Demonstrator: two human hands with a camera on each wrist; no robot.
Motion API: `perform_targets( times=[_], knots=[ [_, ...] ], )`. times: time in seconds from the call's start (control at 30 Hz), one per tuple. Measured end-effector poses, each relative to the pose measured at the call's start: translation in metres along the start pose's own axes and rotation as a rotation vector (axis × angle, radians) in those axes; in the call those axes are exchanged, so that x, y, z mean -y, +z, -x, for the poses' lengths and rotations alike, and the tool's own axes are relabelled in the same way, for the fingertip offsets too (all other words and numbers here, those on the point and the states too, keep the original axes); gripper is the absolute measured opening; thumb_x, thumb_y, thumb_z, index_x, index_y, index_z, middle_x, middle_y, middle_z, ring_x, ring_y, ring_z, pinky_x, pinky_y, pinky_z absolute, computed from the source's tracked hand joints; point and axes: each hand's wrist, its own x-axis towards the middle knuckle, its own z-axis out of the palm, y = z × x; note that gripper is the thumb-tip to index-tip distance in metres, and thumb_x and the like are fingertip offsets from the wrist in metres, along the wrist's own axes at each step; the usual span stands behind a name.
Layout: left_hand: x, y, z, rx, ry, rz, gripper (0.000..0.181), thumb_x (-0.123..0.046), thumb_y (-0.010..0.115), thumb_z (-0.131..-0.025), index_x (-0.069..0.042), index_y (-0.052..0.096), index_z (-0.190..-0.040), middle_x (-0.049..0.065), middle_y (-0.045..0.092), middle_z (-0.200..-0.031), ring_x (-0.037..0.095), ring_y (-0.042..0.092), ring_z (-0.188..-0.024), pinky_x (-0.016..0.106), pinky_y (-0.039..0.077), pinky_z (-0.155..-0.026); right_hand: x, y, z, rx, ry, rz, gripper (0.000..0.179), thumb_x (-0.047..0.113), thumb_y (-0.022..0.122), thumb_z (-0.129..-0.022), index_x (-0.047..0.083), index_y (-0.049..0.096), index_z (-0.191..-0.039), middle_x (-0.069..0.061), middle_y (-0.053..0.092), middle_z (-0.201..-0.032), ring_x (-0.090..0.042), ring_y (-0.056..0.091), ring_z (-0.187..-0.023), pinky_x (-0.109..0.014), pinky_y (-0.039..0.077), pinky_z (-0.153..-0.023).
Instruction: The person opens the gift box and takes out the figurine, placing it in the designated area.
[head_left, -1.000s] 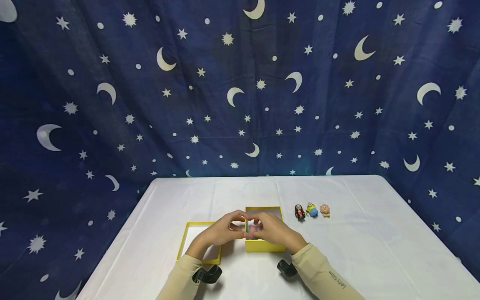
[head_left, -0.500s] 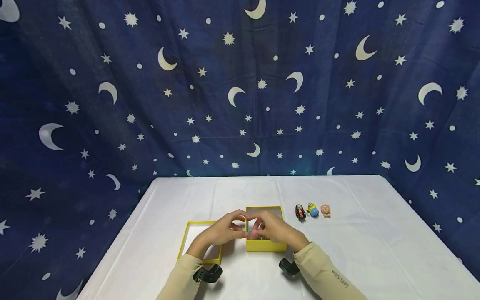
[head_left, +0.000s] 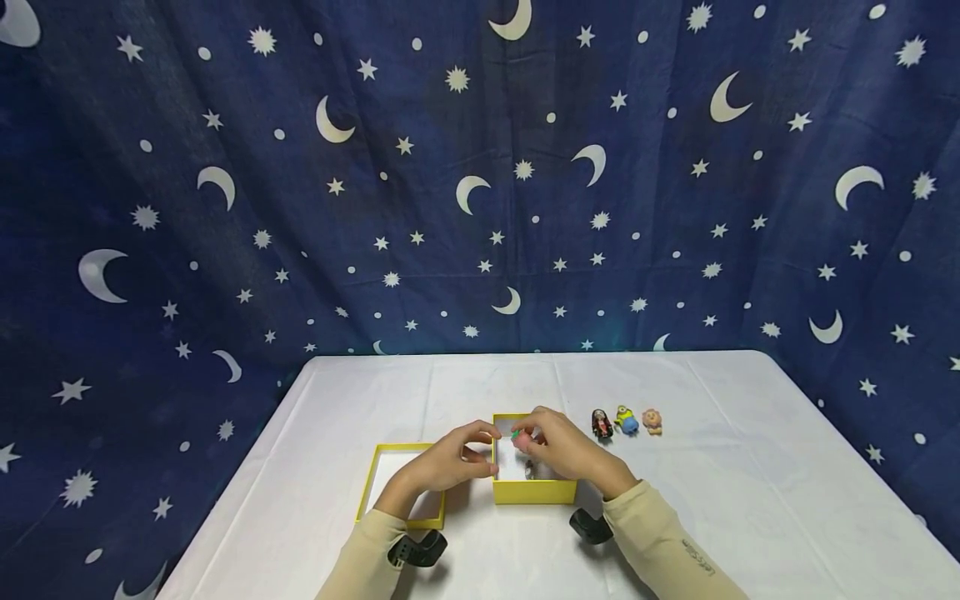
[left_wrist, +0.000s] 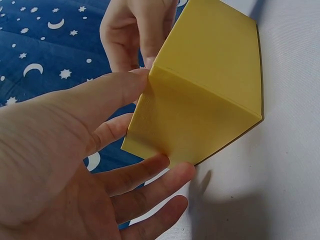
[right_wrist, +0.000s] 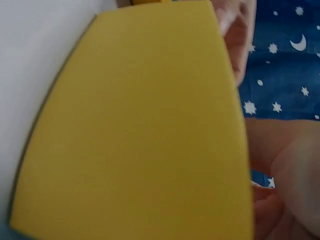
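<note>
In the head view my right hand [head_left: 566,450] pinches a small pink toy figure [head_left: 523,443] with a bit of green at its end, over the inside of the yellow box [head_left: 534,493]. My left hand [head_left: 457,458] holds the box's left side. The left wrist view shows the left thumb and index finger at the rim, with the other fingers against the outer wall. Another small dark figure [head_left: 530,470] is inside the box near its front wall. In the right wrist view the box wall [right_wrist: 135,120] hides the right fingertips.
A shallow yellow-rimmed lid [head_left: 365,483] with a white inside lies left of the box, partly under the left forearm. Back right of the box lie a black-and-red doll figure [head_left: 602,425], a yellow-and-blue minion figure [head_left: 627,422] and a peach-coloured lion-like figure [head_left: 652,422] on the white-covered table [head_left: 720,500].
My right hand has moved right and slightly back, away from the left hand, carrying the pink figure from the box's left side toward its middle. The left hand stays put.
</note>
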Motion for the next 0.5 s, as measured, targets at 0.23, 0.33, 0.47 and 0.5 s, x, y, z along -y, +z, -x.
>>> perform_targets(
  times=[0.23, 0.33, 0.47, 0.5],
  knots=[
    [0.000, 0.000, 0.000, -0.003, -0.004, -0.001, 0.044, -0.015, 0.070, -0.096, -0.004, 0.051, -0.134, 0.025, 0.051, -0.146, 0.031, 0.069, -0.110, 0.039, 0.056, -0.093, -0.002, -0.014, 0.006, -0.030, 0.009, -0.071, 0.022, 0.012, 0.065, -0.099, 0.002, 0.068, -0.118, -0.010, 0.072, -0.110, -0.013, 0.067, -0.086, -0.024, 0.053, -0.072],
    [0.000, 0.000, 0.001, -0.004, 0.003, 0.001, 0.044, -0.015, 0.070, -0.096, -0.004, 0.051, -0.134, 0.025, 0.051, -0.146, 0.033, 0.068, -0.112, 0.043, 0.056, -0.095, -0.004, -0.018, 0.007, -0.045, -0.002, -0.071, 0.022, 0.014, 0.065, -0.099, 0.004, 0.068, -0.119, -0.007, 0.073, -0.111, -0.012, 0.067, -0.090, -0.025, 0.054, -0.077],
    [0.001, 0.001, 0.001, -0.005, -0.003, -0.005, 0.043, -0.016, 0.069, -0.096, -0.006, 0.051, -0.134, 0.024, 0.051, -0.146, 0.032, 0.068, -0.113, 0.042, 0.056, -0.096, -0.006, -0.021, 0.009, -0.057, 0.041, -0.095, 0.027, 0.011, 0.063, -0.099, 0.008, 0.065, -0.127, -0.007, 0.074, -0.114, -0.017, 0.069, -0.096, -0.034, 0.058, -0.083],
    [0.001, 0.001, 0.000, -0.005, -0.004, -0.007, 0.043, -0.016, 0.069, -0.096, -0.006, 0.051, -0.134, 0.023, 0.051, -0.146, 0.032, 0.068, -0.113, 0.041, 0.056, -0.096, -0.007, -0.022, 0.010, -0.060, 0.052, -0.096, 0.029, 0.010, 0.063, -0.100, 0.010, 0.063, -0.128, -0.007, 0.074, -0.114, -0.018, 0.069, -0.097, -0.036, 0.059, -0.084]
  ],
)
